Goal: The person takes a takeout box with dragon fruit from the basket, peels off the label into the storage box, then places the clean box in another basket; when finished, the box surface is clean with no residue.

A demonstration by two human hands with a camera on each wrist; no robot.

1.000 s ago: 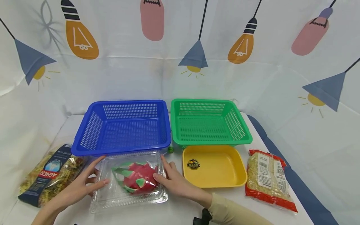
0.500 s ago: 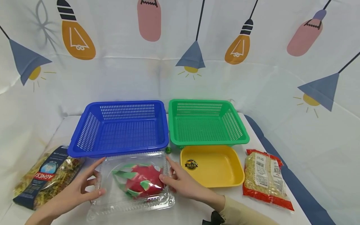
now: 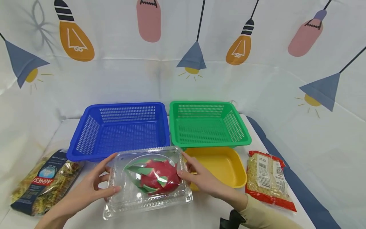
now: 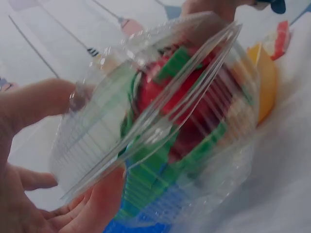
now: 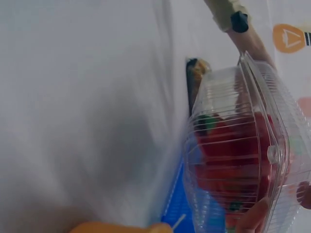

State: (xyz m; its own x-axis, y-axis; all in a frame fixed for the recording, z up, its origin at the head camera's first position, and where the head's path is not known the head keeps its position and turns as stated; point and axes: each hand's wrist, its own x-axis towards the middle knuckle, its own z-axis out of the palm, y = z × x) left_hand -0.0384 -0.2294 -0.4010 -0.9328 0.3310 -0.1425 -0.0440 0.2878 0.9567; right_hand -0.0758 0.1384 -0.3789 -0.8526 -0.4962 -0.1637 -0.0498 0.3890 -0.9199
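Note:
A clear plastic clamshell container with its lid closed hangs tilted above the white table in the head view. Inside lies a red dragon fruit with green scales, visible through the plastic. My left hand grips the container's left side, thumb on the front and fingers at the far edge. On the right side, my right hand holds the other edge, its thumb near the fruit. In the left wrist view the fingers touch the ridged wall. The fingers' undersides are partly hidden.
Behind stand a blue basket and a green basket. A yellow tray is partly covered by my right hand and the container. An Agnesi pasta bag lies left; a red-edged bag of pale grains lies right.
Both hands have raised the clamshell container off the table and shifted it rightward, so it now overlaps the yellow tray's left side. The camera view has drifted slightly.

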